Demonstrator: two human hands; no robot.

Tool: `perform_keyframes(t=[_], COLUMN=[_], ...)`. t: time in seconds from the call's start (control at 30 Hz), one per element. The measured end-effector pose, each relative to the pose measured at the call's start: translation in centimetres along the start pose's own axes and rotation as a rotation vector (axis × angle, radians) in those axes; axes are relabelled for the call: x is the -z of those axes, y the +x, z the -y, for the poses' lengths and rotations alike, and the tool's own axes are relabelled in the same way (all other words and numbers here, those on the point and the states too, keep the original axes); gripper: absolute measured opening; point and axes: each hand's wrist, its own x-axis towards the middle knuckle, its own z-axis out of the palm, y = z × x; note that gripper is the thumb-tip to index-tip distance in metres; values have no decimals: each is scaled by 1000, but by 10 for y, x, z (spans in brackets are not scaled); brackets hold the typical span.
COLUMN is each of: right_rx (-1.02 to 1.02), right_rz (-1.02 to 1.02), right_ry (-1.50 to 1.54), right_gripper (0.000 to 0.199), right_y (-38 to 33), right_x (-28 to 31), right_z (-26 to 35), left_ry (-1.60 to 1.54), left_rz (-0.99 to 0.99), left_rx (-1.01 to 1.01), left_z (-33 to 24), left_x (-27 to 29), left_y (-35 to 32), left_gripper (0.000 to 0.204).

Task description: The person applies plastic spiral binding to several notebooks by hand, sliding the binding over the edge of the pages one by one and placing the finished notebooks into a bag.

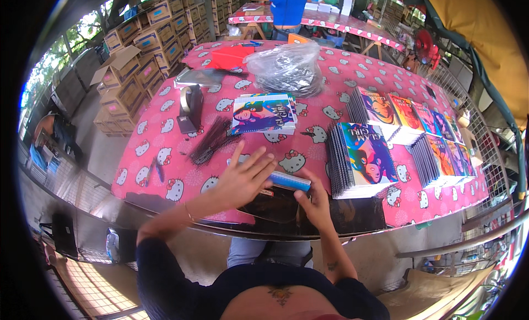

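Observation:
Near the table's front edge, my right hand [315, 201] grips the right end of a thin notebook [290, 180] with a blue edge, thumb on the near side and fingers beyond. My left hand [248, 179] lies against its other end, fingers stretched and spread, hiding that part. Beyond my hands sits a short stack of colourful notebooks [263, 115]. A bundle of black binding wires [210, 142] lies to the left of it. Close by on the right stands a taller stack of spiral notebooks [366, 160]. A dark, worn patch [347, 216] of tabletop shows under and beside my hands.
A black tape dispenser [189, 112], a clear plastic bag [286, 72] of dark pieces and a red box [231, 57] stand farther back. Pliers [154, 171] lie at left. More notebook stacks [438, 160] fill the right side. Cartons [124, 94] and a person [286, 9] are beyond.

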Motion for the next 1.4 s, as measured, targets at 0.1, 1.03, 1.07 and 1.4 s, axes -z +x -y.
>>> perform_keyframes(t=[0.1,1.03,1.07,1.4], right_rx=[12,533,544,431], right_rz=[-82,115,132,188], right_ry=[-15,-834,-847,-904], right_gripper=[61,48,42,14], right_y=[-1,41,47,70], right_x=[-13,-26,-46,-86], right_z=[-2,93,90,34], left_ry=[-17,-244,-356,-620], left_rz=[-93,9,-76,-191], left_rx=[168,790,796,804], left_z=[-11,62,65,-1], left_x=[-10,-69,-62,4], left_y=[-27,-86,-81,-69], left_gripper=[53,41,41,22])
